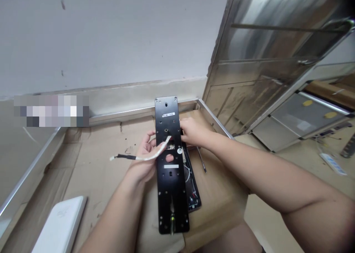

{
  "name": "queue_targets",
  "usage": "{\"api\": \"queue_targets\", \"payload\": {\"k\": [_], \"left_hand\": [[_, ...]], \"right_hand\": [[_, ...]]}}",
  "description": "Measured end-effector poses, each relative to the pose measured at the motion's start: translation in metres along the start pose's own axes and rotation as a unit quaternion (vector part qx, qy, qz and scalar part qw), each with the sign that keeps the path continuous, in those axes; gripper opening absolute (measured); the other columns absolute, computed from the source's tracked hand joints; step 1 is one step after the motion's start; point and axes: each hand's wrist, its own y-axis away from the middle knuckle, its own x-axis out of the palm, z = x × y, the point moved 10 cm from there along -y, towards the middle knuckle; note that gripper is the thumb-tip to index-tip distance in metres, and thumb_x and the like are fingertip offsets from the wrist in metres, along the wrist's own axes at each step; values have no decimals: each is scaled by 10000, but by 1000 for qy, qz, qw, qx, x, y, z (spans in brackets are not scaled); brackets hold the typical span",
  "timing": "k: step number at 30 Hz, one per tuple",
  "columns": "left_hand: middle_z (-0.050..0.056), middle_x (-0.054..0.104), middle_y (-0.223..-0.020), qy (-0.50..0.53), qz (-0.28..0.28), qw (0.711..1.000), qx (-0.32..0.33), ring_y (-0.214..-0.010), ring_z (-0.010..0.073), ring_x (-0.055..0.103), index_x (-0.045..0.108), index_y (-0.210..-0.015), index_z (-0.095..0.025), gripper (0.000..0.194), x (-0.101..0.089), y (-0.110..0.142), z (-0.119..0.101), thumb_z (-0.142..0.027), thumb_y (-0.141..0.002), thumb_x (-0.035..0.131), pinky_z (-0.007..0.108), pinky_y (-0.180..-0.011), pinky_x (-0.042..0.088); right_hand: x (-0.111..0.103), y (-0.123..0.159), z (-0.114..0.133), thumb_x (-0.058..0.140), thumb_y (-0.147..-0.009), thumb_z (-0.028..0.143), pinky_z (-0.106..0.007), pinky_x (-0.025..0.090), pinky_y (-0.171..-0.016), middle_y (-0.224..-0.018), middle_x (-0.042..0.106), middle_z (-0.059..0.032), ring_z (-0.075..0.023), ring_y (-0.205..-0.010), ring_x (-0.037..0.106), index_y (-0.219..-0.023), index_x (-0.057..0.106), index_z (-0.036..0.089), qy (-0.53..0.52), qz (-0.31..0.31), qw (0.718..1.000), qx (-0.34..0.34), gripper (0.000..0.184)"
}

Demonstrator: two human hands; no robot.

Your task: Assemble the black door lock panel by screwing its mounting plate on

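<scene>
cardboard sheet (pixel 94 171) | white flat case (pixel 61 225) | stainless steel door (pixel 266 42) | white power strip (pixel 332 163)

Left hand (pixel 145 160): my own, bare, with slim fingers.
Right hand (pixel 194 131): also mine, bare, with a rounded back.
Left forearm (pixel 119 219): bare up to the picture edge, narrow at wrist.
Right forearm (pixel 266 171): bare too, smooth, wider toward elbow.
</scene>
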Motion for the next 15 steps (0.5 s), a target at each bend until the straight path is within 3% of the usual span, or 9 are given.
{"api": "queue_targets", "payload": {"k": [6,10,12,15], "left_hand": [[-2,715,-959,-24,-34,999,33,-632,138,682,468,-1230,-297,694,-7,-3,1,-213,-684,887,281,-540,629],[-28,699,-923,-37,-45,996,63,-699,156,699,333,-1405,-392,929,-3,0,-7,-178,-684,879,261,-555,626],[-24,691,-934,-44,-50,995,75,-733,165,704,358,-1406,-396,910,-3,0,-8,-178,-689,874,261,-559,629],[-7,673,-960,-62,-52,994,72,-738,167,693,465,-1341,-346,777,-8,-2,-4,-187,-697,869,293,-561,645]], "right_hand": [[-3,2,1,693,-824,191,-260,434,-672,-879,740,-40,-172,-773,654,-963,703,182,-73,-4,997,-21,140],[-5,3,-4,721,-787,155,-263,469,-678,-914,733,-34,-167,-766,661,-1140,605,183,-136,-4,991,-7,373],[-4,4,-6,719,-776,138,-273,487,-688,-981,735,-53,-175,-788,674,-1242,531,187,-166,8,986,2,506],[-4,5,-9,677,-795,128,-270,494,-658,-986,728,-73,-180,-786,685,-1257,481,172,-204,24,979,11,503]]}}
